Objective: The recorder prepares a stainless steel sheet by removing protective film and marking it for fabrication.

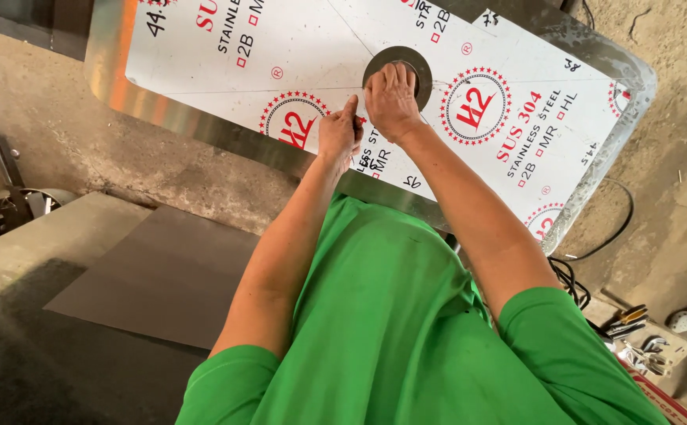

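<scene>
Pressed flat, palm down, the right hand bears on a dark round metal disc, its fingers spread over the disc's near half and curling toward the hole at its middle, so it holds the disc down rather than gripping it. Beneath lies a large stainless steel sheet with rounded corners, covered by a white protective film printed in red and black; its long axis runs from upper left to lower right across the view, and the disc sits near the middle of that length, straight ahead of the person's green shirt. A thin scribed line crosses the film and meets the disc at its left edge. Just left of the disc and touching the right hand, the left hand rests on the film with its fingers curled in and the thumb raised; whether it pinches a small marking tool cannot be told. Of the two, the right hand is the one on the disc, the left just beside it and nearer the body. A dark flat sheet lies on the concrete at lower left, and hand tools sit at lower right.
</scene>
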